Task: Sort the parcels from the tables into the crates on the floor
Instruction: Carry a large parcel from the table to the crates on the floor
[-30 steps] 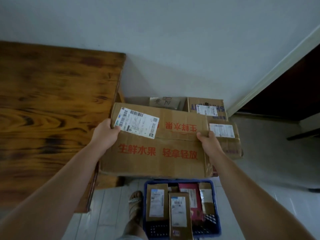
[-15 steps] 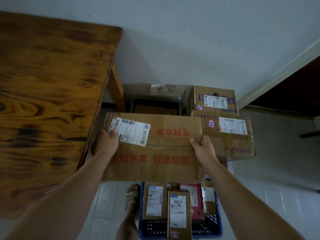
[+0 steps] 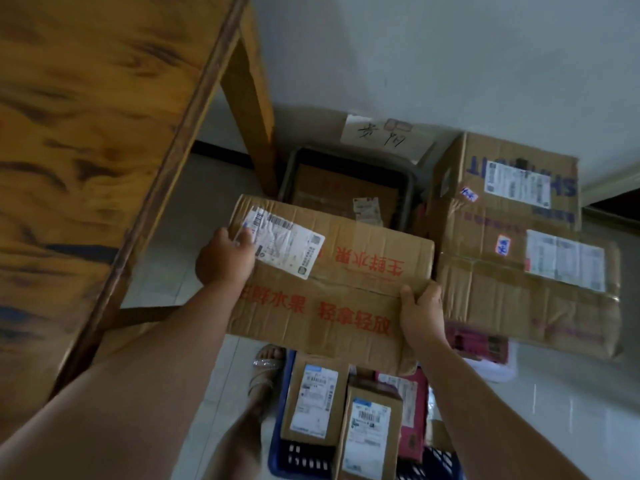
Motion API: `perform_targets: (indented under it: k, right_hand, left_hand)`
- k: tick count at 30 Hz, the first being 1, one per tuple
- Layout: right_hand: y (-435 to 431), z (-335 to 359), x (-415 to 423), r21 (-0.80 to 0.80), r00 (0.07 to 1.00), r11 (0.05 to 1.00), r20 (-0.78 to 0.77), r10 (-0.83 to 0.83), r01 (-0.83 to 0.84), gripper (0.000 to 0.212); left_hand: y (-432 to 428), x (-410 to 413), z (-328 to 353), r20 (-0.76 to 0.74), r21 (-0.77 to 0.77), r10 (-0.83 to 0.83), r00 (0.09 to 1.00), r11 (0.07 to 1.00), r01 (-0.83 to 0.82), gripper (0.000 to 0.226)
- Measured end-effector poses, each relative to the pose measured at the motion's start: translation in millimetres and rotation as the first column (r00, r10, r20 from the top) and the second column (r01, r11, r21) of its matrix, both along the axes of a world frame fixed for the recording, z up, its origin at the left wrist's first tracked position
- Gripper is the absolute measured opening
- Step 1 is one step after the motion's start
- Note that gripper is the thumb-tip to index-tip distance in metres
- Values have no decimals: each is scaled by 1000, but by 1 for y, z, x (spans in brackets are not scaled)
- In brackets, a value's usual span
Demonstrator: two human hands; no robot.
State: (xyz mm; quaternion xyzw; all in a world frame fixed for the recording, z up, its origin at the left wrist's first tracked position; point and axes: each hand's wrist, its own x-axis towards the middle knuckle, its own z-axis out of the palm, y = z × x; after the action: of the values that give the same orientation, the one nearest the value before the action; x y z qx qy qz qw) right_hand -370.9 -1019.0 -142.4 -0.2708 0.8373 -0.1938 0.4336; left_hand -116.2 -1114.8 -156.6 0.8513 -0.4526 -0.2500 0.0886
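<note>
- The left hand (image 3: 225, 259) gripped the cardboard parcel's (image 3: 332, 282) left end, thumb on its label.
- The right hand (image 3: 420, 313) clasped its right edge, above the blue crate (image 3: 280, 455).

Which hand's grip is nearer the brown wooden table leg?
Left. The left grip holds the red-lettered cardboard box just in front of the brown wooden table leg; the right grip holds its opposite end, farther right.

Dim, flat indoor light. Mild motion blur softens everything. A faint sheen streaks the floor (image 3: 540, 403); edges bend.
</note>
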Motion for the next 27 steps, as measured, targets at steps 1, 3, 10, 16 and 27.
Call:
perform_targets:
  k: [1,3,10,16,27]
  right_hand:
    - [1,-6,0,6,1000,1000,-9,8,-8,35]
    - [3,-18,1,26,999,1000,-41,18,-17,39]
    - [-12,-56,8,17,992,1000,-124,10,-7,49]
    - [-9,-78,3,26,996,999,-82,-30,32,44]
    - [-18,-140,0,66,992,998,-124,8,1,64]
  left_hand:
    - [1,1,-9,-11,-1,6,1000,1000,-6,48]
    - [2,3,-25,-35,-13,11,999,1000,-12,47]
    - [-16,8,-65,-36,-41,-3,999,999,2,43]
    - [-16,6,-86,-17,-30,-42,999,999,41,46]
    - [-17,-5,-135,-38,60,-87,995,994,89,49]
